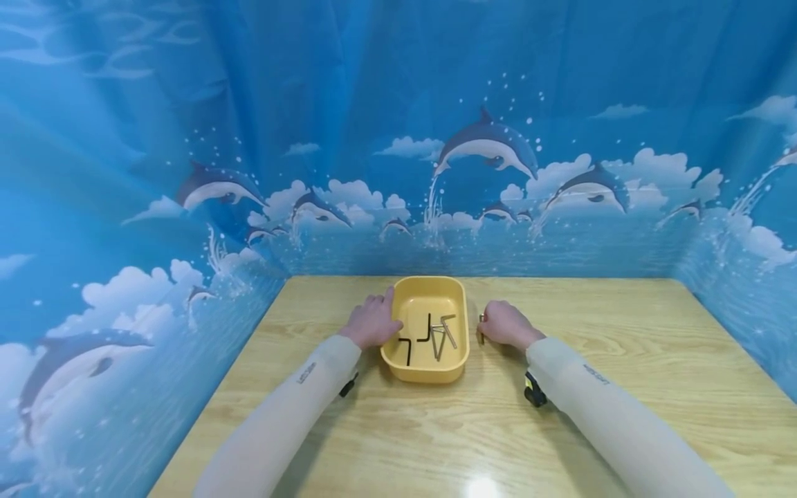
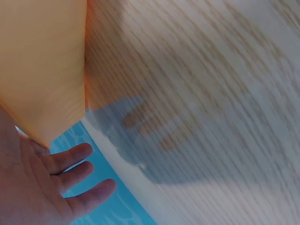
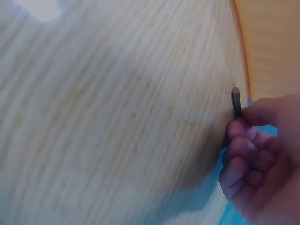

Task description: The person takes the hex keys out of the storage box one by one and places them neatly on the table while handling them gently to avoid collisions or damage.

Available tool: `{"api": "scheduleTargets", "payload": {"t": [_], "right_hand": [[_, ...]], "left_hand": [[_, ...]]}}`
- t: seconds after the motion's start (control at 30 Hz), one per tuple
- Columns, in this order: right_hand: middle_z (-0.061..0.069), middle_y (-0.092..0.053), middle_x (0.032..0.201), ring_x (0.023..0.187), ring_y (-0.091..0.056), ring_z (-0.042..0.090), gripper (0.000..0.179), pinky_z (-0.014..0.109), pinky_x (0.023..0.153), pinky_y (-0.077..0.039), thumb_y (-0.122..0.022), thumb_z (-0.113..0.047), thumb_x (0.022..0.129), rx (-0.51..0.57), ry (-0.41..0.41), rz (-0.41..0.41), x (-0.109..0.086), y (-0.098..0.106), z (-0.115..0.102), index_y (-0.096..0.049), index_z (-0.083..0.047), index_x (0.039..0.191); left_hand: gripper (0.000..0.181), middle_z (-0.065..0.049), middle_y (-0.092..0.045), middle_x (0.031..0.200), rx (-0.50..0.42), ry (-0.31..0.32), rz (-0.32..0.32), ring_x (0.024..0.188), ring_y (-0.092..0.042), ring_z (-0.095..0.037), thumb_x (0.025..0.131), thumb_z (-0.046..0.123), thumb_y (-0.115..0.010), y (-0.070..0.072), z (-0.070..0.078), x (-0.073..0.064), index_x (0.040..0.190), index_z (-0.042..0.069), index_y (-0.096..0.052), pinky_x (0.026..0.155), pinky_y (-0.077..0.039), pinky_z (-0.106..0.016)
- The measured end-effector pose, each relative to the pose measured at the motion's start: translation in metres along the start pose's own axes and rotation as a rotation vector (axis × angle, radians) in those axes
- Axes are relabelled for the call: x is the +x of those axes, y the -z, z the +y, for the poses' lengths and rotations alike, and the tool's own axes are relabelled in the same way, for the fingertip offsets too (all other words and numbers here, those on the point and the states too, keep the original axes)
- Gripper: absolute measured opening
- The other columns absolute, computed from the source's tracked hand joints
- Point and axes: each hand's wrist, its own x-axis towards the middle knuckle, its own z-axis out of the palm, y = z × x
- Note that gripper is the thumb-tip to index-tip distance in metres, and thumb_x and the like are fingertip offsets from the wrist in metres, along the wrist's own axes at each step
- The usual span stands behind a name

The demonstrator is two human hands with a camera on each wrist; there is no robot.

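Note:
A yellow plastic bin (image 1: 425,374) stands on the table with several L-shaped hex keys lying in it, among them a black hex key (image 1: 408,351) and a silver hex key (image 1: 449,332). My left hand (image 1: 372,321) grips the bin's left rim, thumb over the edge. In the left wrist view, the other fingers (image 2: 77,152) stretch loosely outside the wall. To the right of the bin, my right hand (image 1: 507,324) pinches a metal hex key (image 3: 236,102) between thumb and curled fingers, close to the tabletop. Part of that key is hidden by the hand.
The light wood table (image 1: 411,436) reaches back to a blue dolphin-print curtain (image 1: 373,138), which also hangs along both sides. A bright light reflection lies near the table's front edge.

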Motion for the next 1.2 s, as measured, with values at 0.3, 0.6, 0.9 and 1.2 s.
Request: {"api": "scheduleTargets", "payload": {"t": [0.3,0.6,0.9,1.2], "right_hand": [[-0.004,-0.04,0.051,0.046,-0.04,0.014,0.041,0.028,0.047,-0.038,-0.057,-0.026,0.095,-0.007,-0.05,0.005,-0.004,0.007,-0.003,-0.05,-0.016,0.057],[-0.006,-0.035,0.05,0.043,-0.031,0.011,0.045,0.026,0.044,-0.034,-0.058,-0.029,0.099,0.027,-0.024,0.017,-0.011,0.036,-0.027,-0.046,-0.017,0.057],[-0.006,-0.031,0.049,0.044,-0.028,0.01,0.048,0.026,0.046,-0.032,-0.06,-0.028,0.099,-0.028,0.063,-0.06,-0.011,0.06,-0.07,-0.043,-0.019,0.055],[-0.005,-0.038,0.049,0.042,-0.035,0.011,0.046,0.028,0.047,-0.039,-0.059,-0.03,0.1,-0.095,0.07,-0.184,0.005,0.059,-0.102,-0.048,-0.019,0.057]], "left_hand": [[0.086,-0.018,-0.042,0.156,-0.002,0.01,0.006,0.145,-0.037,-0.036,0.098,0.045,-0.055,-0.002,0.001,0.0,0.163,0.011,-0.011,0.113,-0.037,-0.058],[0.085,-0.018,-0.044,0.155,0.002,0.001,0.015,0.144,-0.038,-0.036,0.098,0.044,-0.056,-0.003,0.0,0.0,0.163,0.011,-0.011,0.111,-0.04,-0.057],[0.085,-0.017,-0.043,0.155,0.001,0.011,0.002,0.144,-0.038,-0.036,0.099,0.045,-0.055,-0.003,0.0,0.001,0.163,0.012,-0.01,0.112,-0.04,-0.057],[0.084,-0.017,-0.043,0.155,-0.005,0.022,0.005,0.144,-0.038,-0.036,0.099,0.045,-0.054,-0.003,0.002,0.001,0.163,0.012,-0.012,0.112,-0.039,-0.057]]}}
